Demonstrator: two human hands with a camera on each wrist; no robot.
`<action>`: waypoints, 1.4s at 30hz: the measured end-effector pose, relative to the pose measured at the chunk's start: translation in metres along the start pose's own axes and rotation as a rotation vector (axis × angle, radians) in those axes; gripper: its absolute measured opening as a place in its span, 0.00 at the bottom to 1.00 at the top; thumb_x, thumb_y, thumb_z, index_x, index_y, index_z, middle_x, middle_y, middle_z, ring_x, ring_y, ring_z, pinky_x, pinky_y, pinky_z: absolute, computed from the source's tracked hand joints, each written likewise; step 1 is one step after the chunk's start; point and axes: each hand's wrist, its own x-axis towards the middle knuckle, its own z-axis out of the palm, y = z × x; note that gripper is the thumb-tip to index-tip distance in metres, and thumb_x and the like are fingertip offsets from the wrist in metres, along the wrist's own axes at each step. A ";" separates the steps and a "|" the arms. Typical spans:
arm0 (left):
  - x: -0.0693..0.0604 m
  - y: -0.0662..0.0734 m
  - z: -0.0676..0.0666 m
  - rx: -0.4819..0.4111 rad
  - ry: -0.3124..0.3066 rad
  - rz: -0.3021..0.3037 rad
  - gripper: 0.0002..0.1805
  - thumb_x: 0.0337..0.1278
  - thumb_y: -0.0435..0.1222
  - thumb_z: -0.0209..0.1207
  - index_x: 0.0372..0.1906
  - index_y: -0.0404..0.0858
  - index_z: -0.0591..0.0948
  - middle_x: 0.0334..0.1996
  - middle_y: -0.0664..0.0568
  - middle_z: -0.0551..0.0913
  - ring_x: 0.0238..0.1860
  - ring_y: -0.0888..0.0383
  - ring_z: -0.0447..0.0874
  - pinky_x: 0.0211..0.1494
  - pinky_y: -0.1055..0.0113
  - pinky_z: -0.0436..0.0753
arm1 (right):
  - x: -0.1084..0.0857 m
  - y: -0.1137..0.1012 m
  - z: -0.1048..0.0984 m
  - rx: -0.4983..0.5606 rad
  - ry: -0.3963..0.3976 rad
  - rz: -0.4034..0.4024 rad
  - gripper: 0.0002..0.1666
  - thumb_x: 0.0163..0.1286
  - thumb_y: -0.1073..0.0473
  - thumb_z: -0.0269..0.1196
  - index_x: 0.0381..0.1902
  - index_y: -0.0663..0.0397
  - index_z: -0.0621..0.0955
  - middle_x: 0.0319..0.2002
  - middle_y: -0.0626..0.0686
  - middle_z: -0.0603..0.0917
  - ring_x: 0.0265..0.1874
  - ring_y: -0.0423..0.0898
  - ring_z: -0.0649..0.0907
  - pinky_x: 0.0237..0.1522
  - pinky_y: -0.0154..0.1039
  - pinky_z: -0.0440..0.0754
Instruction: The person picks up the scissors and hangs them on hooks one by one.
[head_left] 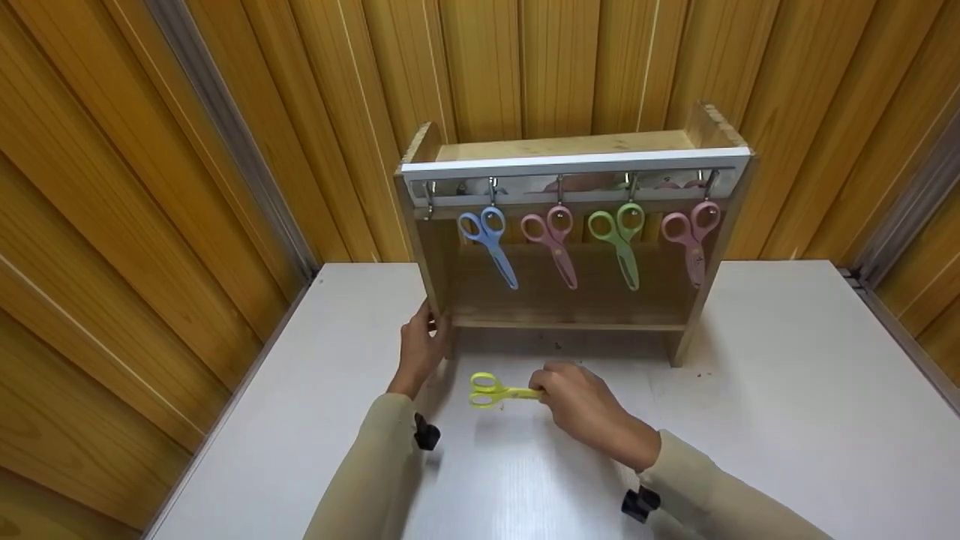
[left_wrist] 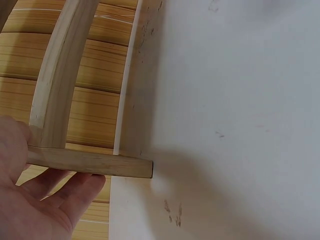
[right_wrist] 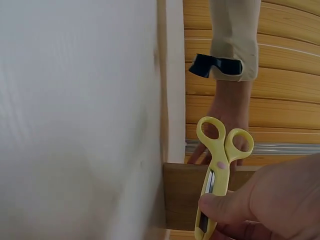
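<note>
In the head view my right hand (head_left: 581,401) pinches a pair of yellow scissors (head_left: 491,391) by the blade end, the handle loops pointing left. The right wrist view shows the thumb on the closed blades of these scissors (right_wrist: 220,155). My left hand (head_left: 421,345) grips the lower left side panel of a wooden rack (head_left: 570,322). In the left wrist view, its fingers (left_wrist: 82,192) lie under the panel (left_wrist: 95,162); the thumb is mostly out of view. Blue scissors (head_left: 489,238), pink scissors (head_left: 553,240), green scissors (head_left: 622,240) and more pink scissors (head_left: 691,236) hang along the rack's front.
A metal rail with several hooks runs across the rack's top front, with one hook (head_left: 428,201) at its left end. The rack stands on a white table (head_left: 795,397) before a wood-patterned wall (head_left: 555,67). Black clips (head_left: 427,433) are on both sleeves.
</note>
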 end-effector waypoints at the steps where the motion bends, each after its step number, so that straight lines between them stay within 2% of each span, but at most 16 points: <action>1: 0.000 0.000 0.000 -0.002 0.000 -0.005 0.27 0.78 0.38 0.54 0.76 0.39 0.68 0.61 0.43 0.83 0.54 0.50 0.86 0.56 0.56 0.85 | 0.003 -0.001 -0.005 0.002 0.010 0.000 0.10 0.57 0.73 0.75 0.33 0.55 0.89 0.29 0.47 0.82 0.30 0.44 0.81 0.33 0.40 0.83; 6: 0.000 0.001 0.000 -0.014 -0.011 -0.017 0.27 0.78 0.38 0.53 0.76 0.39 0.68 0.62 0.43 0.83 0.54 0.50 0.85 0.56 0.56 0.85 | 0.014 -0.006 -0.027 0.033 0.074 -0.025 0.09 0.59 0.70 0.75 0.37 0.54 0.89 0.31 0.47 0.81 0.32 0.42 0.80 0.37 0.40 0.85; 10: -0.001 0.001 -0.001 -0.017 -0.010 0.009 0.26 0.78 0.37 0.53 0.75 0.37 0.69 0.59 0.40 0.84 0.54 0.47 0.86 0.54 0.54 0.85 | 0.025 -0.011 -0.043 0.074 0.144 -0.062 0.09 0.61 0.69 0.75 0.38 0.54 0.89 0.32 0.47 0.82 0.33 0.42 0.80 0.39 0.38 0.86; 14: 0.000 0.000 -0.002 -0.014 -0.001 0.028 0.27 0.75 0.35 0.58 0.74 0.36 0.70 0.57 0.38 0.84 0.53 0.45 0.86 0.55 0.53 0.85 | 0.039 -0.018 -0.054 0.132 0.226 -0.090 0.09 0.62 0.70 0.74 0.39 0.56 0.88 0.33 0.48 0.84 0.33 0.43 0.81 0.37 0.38 0.86; 17: 0.000 0.000 -0.003 -0.006 0.009 0.028 0.28 0.72 0.34 0.61 0.73 0.36 0.71 0.59 0.39 0.83 0.54 0.45 0.86 0.57 0.53 0.84 | 0.048 -0.024 -0.060 0.178 0.259 -0.099 0.08 0.62 0.70 0.73 0.39 0.57 0.88 0.34 0.49 0.85 0.32 0.43 0.81 0.36 0.38 0.85; 22: 0.000 -0.002 -0.002 0.020 0.030 0.040 0.17 0.77 0.35 0.56 0.63 0.34 0.78 0.57 0.40 0.84 0.55 0.46 0.85 0.58 0.54 0.84 | 0.063 -0.032 -0.066 0.215 0.272 -0.108 0.08 0.64 0.71 0.72 0.40 0.58 0.88 0.35 0.50 0.85 0.32 0.43 0.82 0.36 0.38 0.85; 25: 0.000 -0.002 -0.001 0.018 0.028 0.039 0.14 0.78 0.37 0.54 0.58 0.34 0.79 0.56 0.40 0.85 0.55 0.46 0.85 0.58 0.53 0.83 | 0.073 -0.036 -0.068 0.230 0.282 -0.109 0.07 0.64 0.71 0.72 0.40 0.58 0.88 0.34 0.51 0.85 0.32 0.44 0.81 0.36 0.38 0.86; 32: 0.001 -0.001 -0.001 -0.002 0.000 0.011 0.25 0.78 0.37 0.54 0.74 0.37 0.70 0.63 0.42 0.82 0.56 0.48 0.85 0.58 0.55 0.83 | 0.092 -0.044 -0.074 0.281 0.318 -0.109 0.05 0.67 0.69 0.70 0.40 0.60 0.88 0.34 0.52 0.84 0.31 0.44 0.81 0.34 0.38 0.84; 37: 0.001 0.000 -0.002 -0.004 0.004 0.023 0.26 0.77 0.36 0.54 0.74 0.37 0.70 0.60 0.42 0.84 0.53 0.49 0.85 0.56 0.55 0.84 | 0.103 -0.049 -0.075 0.320 0.323 -0.090 0.05 0.68 0.69 0.69 0.41 0.59 0.87 0.34 0.52 0.84 0.31 0.44 0.80 0.33 0.37 0.82; 42: 0.000 -0.001 -0.002 -0.012 0.012 0.068 0.25 0.78 0.37 0.55 0.73 0.36 0.71 0.57 0.41 0.85 0.53 0.47 0.87 0.55 0.54 0.85 | 0.112 -0.052 -0.073 0.328 0.354 -0.100 0.04 0.66 0.69 0.70 0.39 0.60 0.87 0.32 0.53 0.84 0.30 0.45 0.80 0.32 0.39 0.81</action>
